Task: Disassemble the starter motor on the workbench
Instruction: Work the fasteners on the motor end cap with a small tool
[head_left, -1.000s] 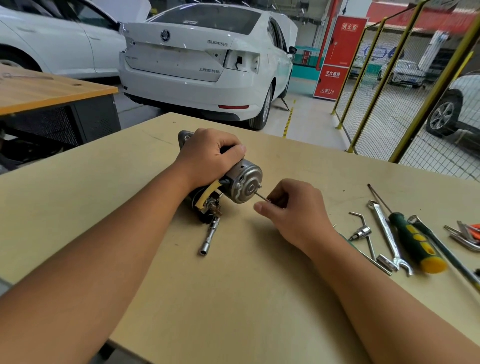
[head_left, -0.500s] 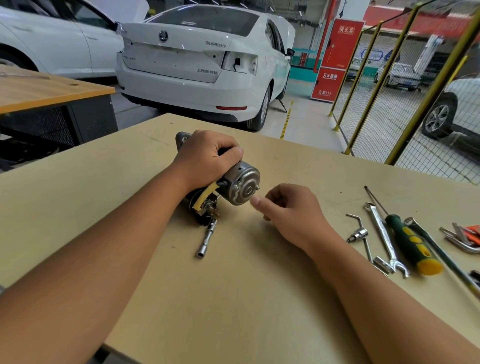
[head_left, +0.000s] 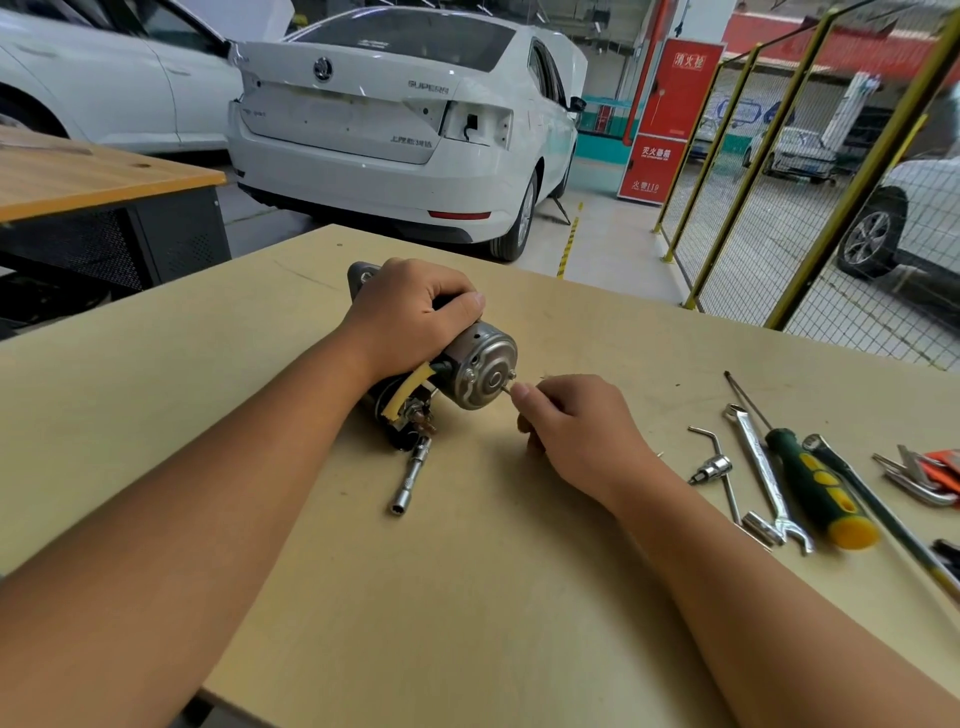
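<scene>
The starter motor (head_left: 480, 370) lies on its side on the workbench (head_left: 467, 597), its round silver end cap facing right. My left hand (head_left: 410, 312) grips the motor's body from above, hiding most of the housing. A yellow-sleeved cable (head_left: 402, 395) and the terminal studs show below that hand. My right hand (head_left: 571, 421) pinches a thin long bolt (head_left: 507, 387) where it sticks out of the end cap; only a short stub of it shows between fingertips and cap.
A socket extension (head_left: 413, 474) lies under the motor's near side. On the right lie a bent hex key with socket (head_left: 712, 465), a combination wrench (head_left: 763, 473), a green-yellow screwdriver (head_left: 815, 488) and hex keys (head_left: 919, 480). A white car (head_left: 395, 124) and yellow fence (head_left: 857, 171) stand behind the bench.
My right hand has moved left, closer to the end cap, so less of the thin bolt shows than a second ago. My left hand keeps its grip on the motor.
</scene>
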